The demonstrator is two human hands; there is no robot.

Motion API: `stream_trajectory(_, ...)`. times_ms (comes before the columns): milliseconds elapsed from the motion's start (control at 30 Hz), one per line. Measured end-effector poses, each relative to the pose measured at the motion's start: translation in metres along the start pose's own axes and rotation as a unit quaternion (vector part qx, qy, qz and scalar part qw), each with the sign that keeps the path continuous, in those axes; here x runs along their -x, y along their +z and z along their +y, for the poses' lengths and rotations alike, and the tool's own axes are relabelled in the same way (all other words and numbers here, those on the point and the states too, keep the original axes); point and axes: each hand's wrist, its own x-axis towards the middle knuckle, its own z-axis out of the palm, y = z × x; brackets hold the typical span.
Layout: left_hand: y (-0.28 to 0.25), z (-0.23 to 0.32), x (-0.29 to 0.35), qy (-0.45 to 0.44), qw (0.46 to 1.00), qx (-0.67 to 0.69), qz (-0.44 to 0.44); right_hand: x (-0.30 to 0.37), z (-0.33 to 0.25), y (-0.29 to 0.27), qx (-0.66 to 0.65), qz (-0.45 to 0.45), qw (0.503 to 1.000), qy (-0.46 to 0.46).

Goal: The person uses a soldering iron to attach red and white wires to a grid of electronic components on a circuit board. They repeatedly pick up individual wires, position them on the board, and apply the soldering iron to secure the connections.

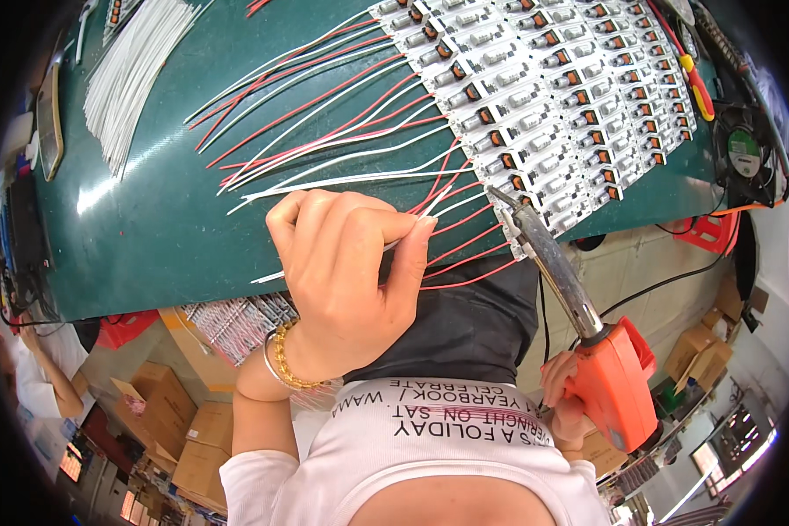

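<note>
My left hand (346, 254) is closed in a pinch on a white wire (436, 195), just left of the near end of a white circuit board panel (521, 114). Wrapped round the orange grip of a soldering gun (613, 386), my right hand (565, 394) is partly hidden behind it. The gun's metal tip meets the panel's left edge near the wire ends. Rows of small parts with orange and black pieces cover the panel. Red and white wires (324, 131) run from its left edge out across the green mat.
A bundle of white wires (136, 83) lies at the far left of the green mat (70, 254). Red-yellow handled pliers (699, 88) and a black fan (749, 153) are at the right. Cardboard boxes (153, 403) stand below the table. Another person's arm (53, 373) shows at the left.
</note>
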Motion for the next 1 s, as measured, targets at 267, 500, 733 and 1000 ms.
stream_trajectory(267, -0.001, 0.001, 0.001, 0.004, 1.0, -0.013, 0.0, -0.036, -0.049, 0.033, 0.093, -0.009, 0.994, 0.063)
stream_trajectory(500, -0.004, -0.003, 0.001, 0.011, 0.998, -0.007, 0.053, -0.046, -0.053, 0.018, 0.134, -0.107, 0.983, 0.072)
stream_trajectory(733, 0.001, 0.02, -0.006, 0.009, 0.998, 0.045, -0.037, -0.035, -0.045, 0.021, -0.003, -0.034, 0.998, 0.052)
stream_trajectory(1000, 0.009, 0.016, -0.006, 0.013, 0.999, 0.023, -0.032, -0.003, -0.019, 0.015, 0.058, 0.068, 0.995, 0.042)
